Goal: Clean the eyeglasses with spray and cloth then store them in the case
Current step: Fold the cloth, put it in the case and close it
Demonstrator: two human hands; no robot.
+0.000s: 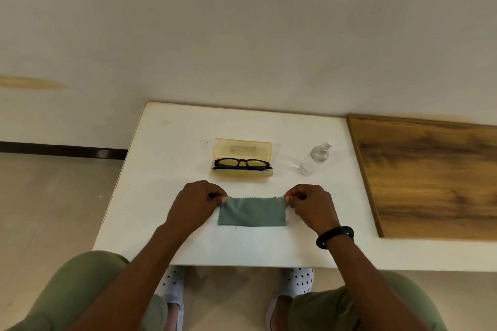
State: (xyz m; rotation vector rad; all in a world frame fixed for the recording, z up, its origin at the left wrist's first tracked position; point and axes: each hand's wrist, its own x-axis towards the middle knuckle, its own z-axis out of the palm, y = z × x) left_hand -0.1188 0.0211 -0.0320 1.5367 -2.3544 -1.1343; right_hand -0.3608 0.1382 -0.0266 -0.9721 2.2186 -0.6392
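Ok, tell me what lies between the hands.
The green cloth, flat on the table; the left hand and right hand each pinch a far corner. Head view shows it.

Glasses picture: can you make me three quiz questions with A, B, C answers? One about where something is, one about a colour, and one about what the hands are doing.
1. Where are the eyeglasses? A in the open case; B on a chair; C in a drawer.
2. What colour is the cloth? A red; B grey-green; C yellow.
3. What are the left hand and right hand doing? A pinching the cloth's far corners; B waving; C clapping.
Answers: 1 A, the black frame sits in the yellow case with its lid up. 2 B, it is a dull grey-green. 3 A, fingers and thumbs curl on its corners.
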